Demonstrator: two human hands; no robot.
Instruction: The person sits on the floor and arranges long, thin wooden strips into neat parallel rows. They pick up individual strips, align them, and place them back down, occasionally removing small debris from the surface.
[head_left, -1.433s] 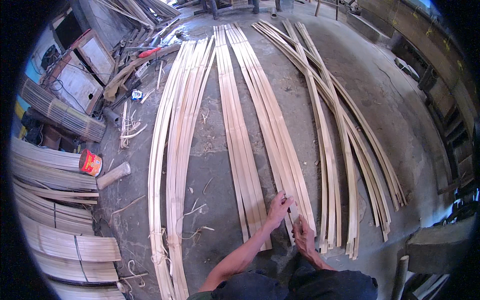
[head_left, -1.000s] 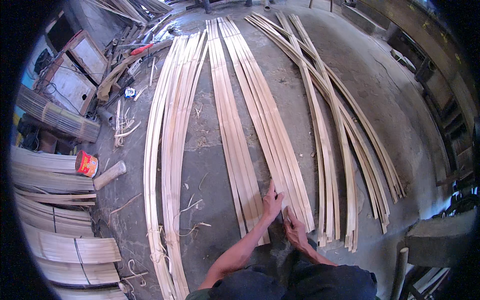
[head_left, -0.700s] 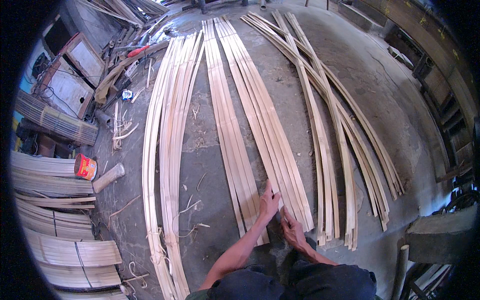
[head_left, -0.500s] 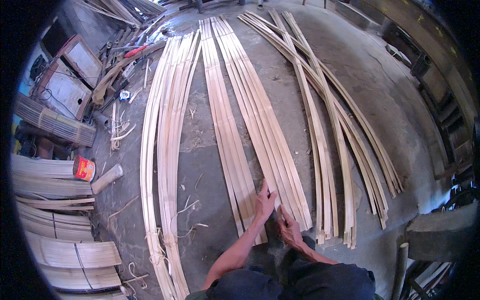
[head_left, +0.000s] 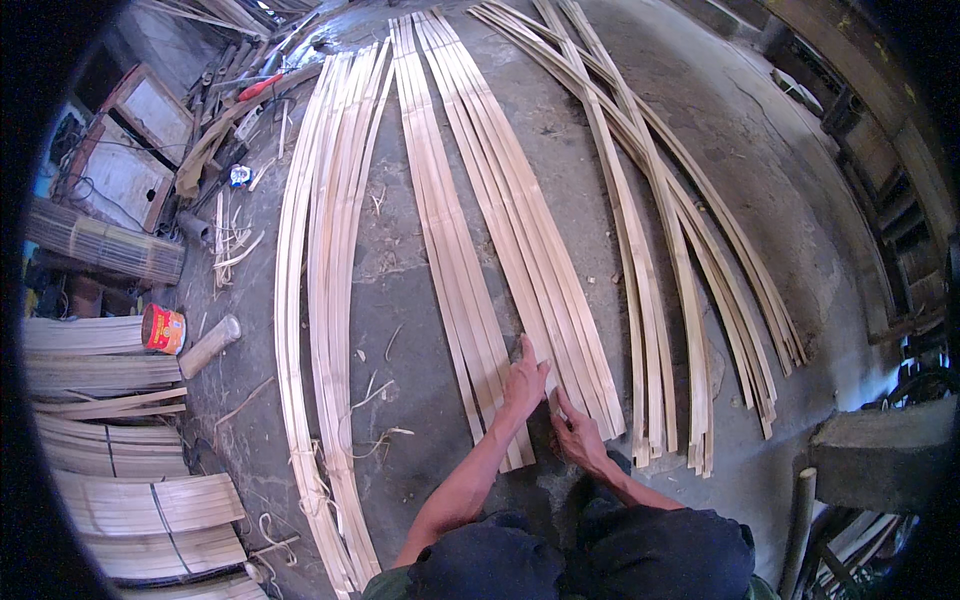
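Note:
Long, pale bamboo strips with faint node marks lie side by side on the floor. My left hand (head_left: 525, 388) is closed on the near left edge of the right-centre row of strips (head_left: 527, 262), its index finger stretched along the outermost strip. Just nearer to me and to the right, my right hand (head_left: 579, 434) pinches the near end of that same strip between thumb and fingers. Under my left forearm passes the near end of a narrower row of strips (head_left: 455, 275), a gap apart from the first.
Tied strips (head_left: 335, 250) lie further left, crossed loose strips (head_left: 640, 250) to the right. Along the left wall are stacked slat bundles (head_left: 150, 505), a red tin (head_left: 163, 329) and a short wooden cylinder (head_left: 211, 346). Shavings (head_left: 232, 250) litter the floor. A concrete block (head_left: 880, 452) stands at right.
Both hands keep their hold at the strip's near end, with only a slight shift. The whole view has tilted a little, so the floor and strips sit higher in the picture.

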